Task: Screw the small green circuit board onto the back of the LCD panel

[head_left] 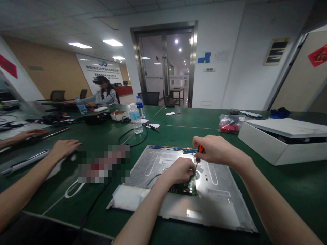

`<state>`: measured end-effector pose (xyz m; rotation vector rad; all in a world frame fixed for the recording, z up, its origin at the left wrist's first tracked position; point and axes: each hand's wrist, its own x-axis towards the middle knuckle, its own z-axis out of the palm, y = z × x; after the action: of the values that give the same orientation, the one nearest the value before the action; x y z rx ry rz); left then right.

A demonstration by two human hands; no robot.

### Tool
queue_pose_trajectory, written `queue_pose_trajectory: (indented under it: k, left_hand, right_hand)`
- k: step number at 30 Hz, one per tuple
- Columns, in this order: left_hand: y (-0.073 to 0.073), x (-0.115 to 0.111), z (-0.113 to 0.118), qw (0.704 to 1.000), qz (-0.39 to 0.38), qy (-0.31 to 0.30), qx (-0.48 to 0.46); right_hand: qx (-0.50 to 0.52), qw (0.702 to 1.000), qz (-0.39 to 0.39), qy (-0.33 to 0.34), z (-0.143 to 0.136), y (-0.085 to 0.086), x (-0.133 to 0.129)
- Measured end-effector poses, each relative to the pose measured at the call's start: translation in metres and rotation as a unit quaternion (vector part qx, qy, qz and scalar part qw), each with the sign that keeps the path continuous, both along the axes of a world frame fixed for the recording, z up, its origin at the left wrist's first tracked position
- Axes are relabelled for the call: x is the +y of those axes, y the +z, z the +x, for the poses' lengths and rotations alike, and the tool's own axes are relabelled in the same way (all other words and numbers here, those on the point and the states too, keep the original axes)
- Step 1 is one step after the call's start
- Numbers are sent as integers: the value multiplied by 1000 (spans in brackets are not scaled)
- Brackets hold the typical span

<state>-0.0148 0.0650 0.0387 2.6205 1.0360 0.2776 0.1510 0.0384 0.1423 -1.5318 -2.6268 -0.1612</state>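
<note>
A flat silver metal display panel [217,190] lies on the green table in front of me, back side up. On its middle sits a green circuit board [190,187], partly covered by my left hand [180,170]. The fingers of that hand are curled at the board's upper edge beside the screwdriver's tip; what they pinch is hidden. My right hand [217,149] grips a screwdriver [200,151] with a red and black handle, its thin shaft pointing down at the board's edge. A blue strip board [173,148] runs along the panel's far edge.
Right stands a white box [281,143], near a clear bag with red contents [231,124]. Water bottles [136,119] and a black cable [146,136] lie beyond the panel. At left, a co-worker's hands [65,148] rest over the table [107,217]; another person sits farther back.
</note>
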Motion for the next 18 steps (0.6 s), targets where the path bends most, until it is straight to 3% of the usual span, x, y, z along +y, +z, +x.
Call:
queue_pose_trajectory:
  k: [12, 18]
  left_hand:
    - [1, 0, 2, 1000, -3, 10, 13]
    - [0, 0, 1, 1000, 9, 11, 12]
  right_hand:
    - [21, 999, 0, 30, -1, -1, -2]
    - [-6, 1000, 15, -1, -5, -1, 1]
